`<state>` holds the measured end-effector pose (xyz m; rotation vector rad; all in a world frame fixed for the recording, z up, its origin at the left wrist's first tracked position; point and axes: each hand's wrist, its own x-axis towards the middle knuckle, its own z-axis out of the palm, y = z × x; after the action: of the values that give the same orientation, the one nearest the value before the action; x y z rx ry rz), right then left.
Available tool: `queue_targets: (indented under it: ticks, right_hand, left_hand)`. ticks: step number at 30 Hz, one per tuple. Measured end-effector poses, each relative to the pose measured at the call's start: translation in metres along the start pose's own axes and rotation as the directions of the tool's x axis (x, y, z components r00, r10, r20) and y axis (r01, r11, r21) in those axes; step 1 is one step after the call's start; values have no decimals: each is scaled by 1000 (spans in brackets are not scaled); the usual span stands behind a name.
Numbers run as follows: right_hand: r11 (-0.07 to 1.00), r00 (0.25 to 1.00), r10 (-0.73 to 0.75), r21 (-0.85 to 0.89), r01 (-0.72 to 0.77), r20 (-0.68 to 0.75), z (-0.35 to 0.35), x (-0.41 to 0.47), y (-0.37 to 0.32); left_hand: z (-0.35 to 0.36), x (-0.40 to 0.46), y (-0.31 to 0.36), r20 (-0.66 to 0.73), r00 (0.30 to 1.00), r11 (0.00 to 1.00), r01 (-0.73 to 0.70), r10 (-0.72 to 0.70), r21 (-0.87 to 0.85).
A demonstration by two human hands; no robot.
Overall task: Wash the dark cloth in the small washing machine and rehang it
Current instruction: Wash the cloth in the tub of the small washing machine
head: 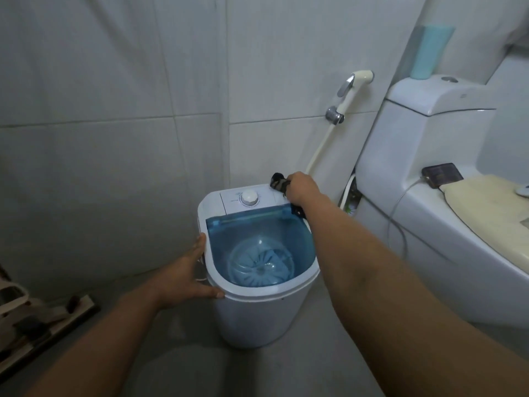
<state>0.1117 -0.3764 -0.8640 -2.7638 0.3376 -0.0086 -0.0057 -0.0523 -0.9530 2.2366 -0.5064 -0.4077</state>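
Observation:
The small white washing machine (259,316) stands on the floor, its lid off and its blue tub (257,247) in plain sight with nothing in it. A white dial (249,197) sits on its back panel. My right hand (302,188) is closed on the dark cloth (279,183) above the machine's back right corner; a dark end hangs below the wrist (297,210). My left hand (187,275) rests spread against the machine's left rim, holding nothing.
A white toilet (423,202) stands close on the right with a phone (442,174) and its cable on it. A bidet sprayer (353,81) and hose hang on the tiled wall behind. Tools and clutter (37,322) lie on the floor at lower left.

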Motion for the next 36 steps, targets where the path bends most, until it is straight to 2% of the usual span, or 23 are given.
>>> queue_targets:
  ticks: [6, 14, 17, 22, 25, 27, 30, 36]
  right_hand:
    - [980, 999, 18, 198, -7, -51, 8, -36, 37]
    - [938, 980, 72, 346, -4, -183, 28, -99, 65]
    - [919, 961, 102, 393, 7, -256, 32, -124, 69]
    - [867, 934, 207, 497, -38, -291, 53, -159, 75]
    - [867, 896, 253, 496, -43, -365, 65, -187, 70]
    - [879, 865, 231, 478, 11, -446, 72, -208, 64]
    - [919, 828, 117, 375, 119, -548, 88, -234, 59]
    - [945, 811, -108, 194, 264, -575, 111, -266, 46]
  left_hand:
    - [2, -6, 10, -7, 1000, 1000, 7, -7, -14]
    - [2, -10, 16, -7, 999, 999, 36, -36, 12]
    - [3, -11, 18, -9, 999, 999, 36, -35, 20]
    - [4, -14, 20, -21, 999, 999, 43, -43, 2]
    - [4, -14, 20, -15, 1000, 1000, 25, -25, -2]
    - [4, -14, 18, -12, 1000, 1000, 15, -15, -7]
    - [4, -14, 16, -16, 1000, 1000, 10, -10, -16]
    - [6, -13, 13, -24, 1000, 999, 12, -13, -38]
